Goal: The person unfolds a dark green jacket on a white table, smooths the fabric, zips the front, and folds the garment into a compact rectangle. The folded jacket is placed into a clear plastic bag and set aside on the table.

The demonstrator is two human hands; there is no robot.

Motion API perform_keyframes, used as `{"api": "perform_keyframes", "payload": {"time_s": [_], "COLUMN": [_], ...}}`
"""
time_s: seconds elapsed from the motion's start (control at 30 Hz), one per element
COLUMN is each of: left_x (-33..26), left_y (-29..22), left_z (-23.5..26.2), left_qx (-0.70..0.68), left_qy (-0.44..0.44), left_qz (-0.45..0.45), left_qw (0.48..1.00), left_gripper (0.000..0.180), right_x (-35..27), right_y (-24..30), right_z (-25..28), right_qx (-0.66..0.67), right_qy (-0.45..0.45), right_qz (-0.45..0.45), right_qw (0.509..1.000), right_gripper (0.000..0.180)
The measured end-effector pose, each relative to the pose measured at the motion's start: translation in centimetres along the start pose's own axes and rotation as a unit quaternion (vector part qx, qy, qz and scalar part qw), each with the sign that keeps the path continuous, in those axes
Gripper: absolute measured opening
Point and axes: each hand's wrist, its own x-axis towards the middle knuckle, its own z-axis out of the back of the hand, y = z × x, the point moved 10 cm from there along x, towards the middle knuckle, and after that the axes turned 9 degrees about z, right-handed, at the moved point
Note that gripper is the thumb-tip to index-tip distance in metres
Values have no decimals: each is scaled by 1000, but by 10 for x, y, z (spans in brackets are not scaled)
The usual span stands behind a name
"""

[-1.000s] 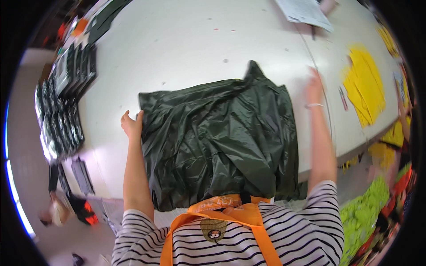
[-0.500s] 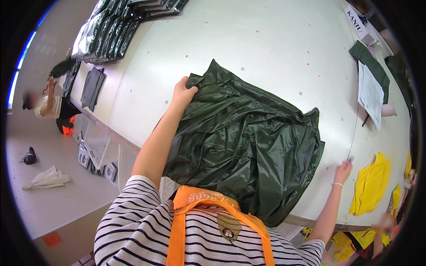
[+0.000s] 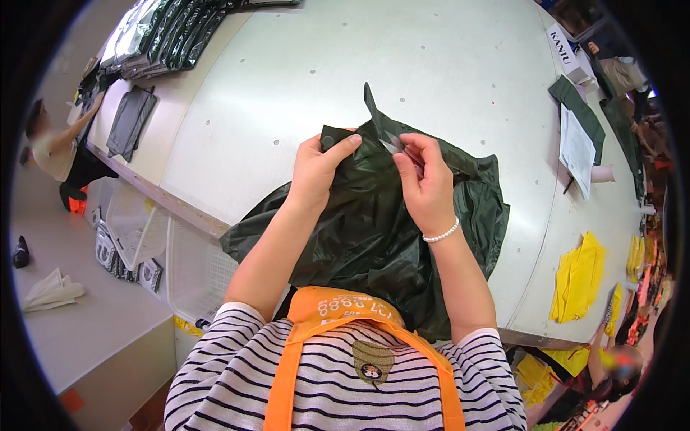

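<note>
Head view: dark green glossy garment (image 3: 374, 237) spread in the centre of the frame, crumpled, draped from the white table (image 3: 287, 93) over its near edge toward the striped shirt (image 3: 338, 388) at the bottom. Upper part of the garment lifted off the table and gathered between both hands, a narrow point of fabric sticking up above them. Left hand (image 3: 316, 169) just left of centre, thumb and fingers pinched on a fold at the garment's upper edge. Right hand (image 3: 424, 179) just right of centre, close beside the left, fingers curled and gripping the fabric, with something small and pale between the fingertips, too small to make out; pearl bracelet (image 3: 440, 234) at the wrist. Orange straps (image 3: 338, 316) crossing the striped shirt below the garment.

Table broad, pale, curved by the lens, filling the upper half. Stacks of dark packed items (image 3: 165, 36) along its upper-left edge, a flat dark piece (image 3: 129, 122) lying below them. Folded dark green cloth with a white sheet (image 3: 578, 140) at the upper right. Yellow pieces (image 3: 578, 276) on the table at the right. Another person (image 3: 61, 154) at the left edge, beside the table. Wire basket (image 3: 194, 273) under the table edge at lower left, near a grey floor.
</note>
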Motion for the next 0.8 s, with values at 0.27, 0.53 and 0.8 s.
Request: {"api": "perform_keyframes", "payload": {"time_s": [0.27,0.53,0.8], "left_x": [-26,-40,-57], "left_y": [-6,-12,-33], "left_z": [-10,-14,-20], "left_qx": [-28,-6,176], "left_qy": [68,83,0], "left_qz": [-3,-22,-169], "left_qw": [997,996,970], "left_gripper": [16,15,11], "right_x": [5,-1,-10], "right_y": [45,65,62], "right_z": [-17,-9,2], "right_qx": [-96,-150,-74], "right_qy": [-21,-34,-54], "right_qz": [83,103,53], "right_qw": [992,983,994], "right_gripper": [22,17,14]}}
